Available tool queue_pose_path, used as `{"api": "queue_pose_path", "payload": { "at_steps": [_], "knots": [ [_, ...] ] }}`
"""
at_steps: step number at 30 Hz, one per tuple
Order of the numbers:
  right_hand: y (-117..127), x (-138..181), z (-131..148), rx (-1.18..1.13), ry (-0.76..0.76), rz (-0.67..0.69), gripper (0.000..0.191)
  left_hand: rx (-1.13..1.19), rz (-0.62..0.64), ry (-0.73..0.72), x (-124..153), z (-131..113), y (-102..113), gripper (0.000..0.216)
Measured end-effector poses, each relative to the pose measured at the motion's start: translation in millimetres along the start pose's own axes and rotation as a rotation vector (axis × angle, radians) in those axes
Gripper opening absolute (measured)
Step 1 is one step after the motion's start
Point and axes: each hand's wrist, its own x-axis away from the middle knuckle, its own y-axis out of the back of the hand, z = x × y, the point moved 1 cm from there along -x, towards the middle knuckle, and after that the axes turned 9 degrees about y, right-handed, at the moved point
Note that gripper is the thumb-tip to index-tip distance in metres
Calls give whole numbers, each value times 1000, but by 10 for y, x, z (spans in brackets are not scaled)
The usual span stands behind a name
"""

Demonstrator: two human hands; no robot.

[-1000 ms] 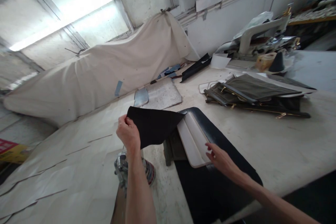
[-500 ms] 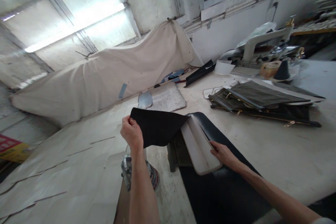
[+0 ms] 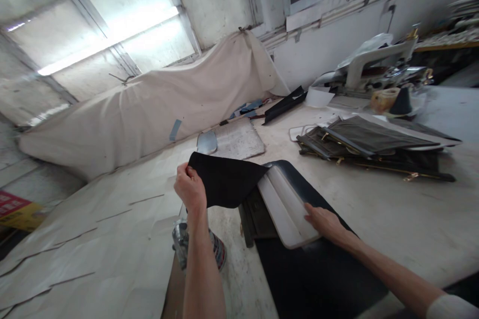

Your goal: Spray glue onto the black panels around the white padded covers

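Observation:
My left hand [image 3: 190,189] pinches the corner of a black fabric flap [image 3: 226,179] and holds it lifted and folded back over the table. Under the flap lies a white padded board [image 3: 284,204] on a long black panel [image 3: 314,269]. My right hand [image 3: 324,222] rests flat on the near right edge of the white board, fingers spread. A dark olive piece [image 3: 258,214] shows beneath the board's left side.
A metal can [image 3: 183,246] stands below my left forearm. A grey slab [image 3: 235,139] lies behind the flap. A stack of olive and black bag parts [image 3: 370,144] sits at the right, a sewing machine [image 3: 377,60] beyond. A cream cloth-covered heap [image 3: 149,99] lines the back.
My right hand has moved from just off the white board onto its near right edge. My left hand keeps the flap lifted. The view has shifted slightly.

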Motion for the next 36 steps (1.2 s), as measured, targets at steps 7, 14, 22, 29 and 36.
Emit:
{"api": "queue_pose_path", "payload": {
  "at_steps": [7, 14, 22, 29, 36],
  "knots": [
    [90, -239, 341, -109, 151, -104, 35, 29, 66, -72, 232, -68, 221, 26],
    [-211, -649, 892, -42, 179, -90, 58, 79, 122, 8, 337, 89, 193, 24],
    [-207, -983, 1050, -6, 69, 16, 31, 51, -24, 148, -174, 409, 42, 27],
    [216, -898, 172, -299, -96, 9, 29, 100, -107, 94, 93, 239, 390, 27],
    [141, -749, 60, -637, -48, 6, 51, 156, 754, -13, 2019, 399, 360, 33]
  ]
}}
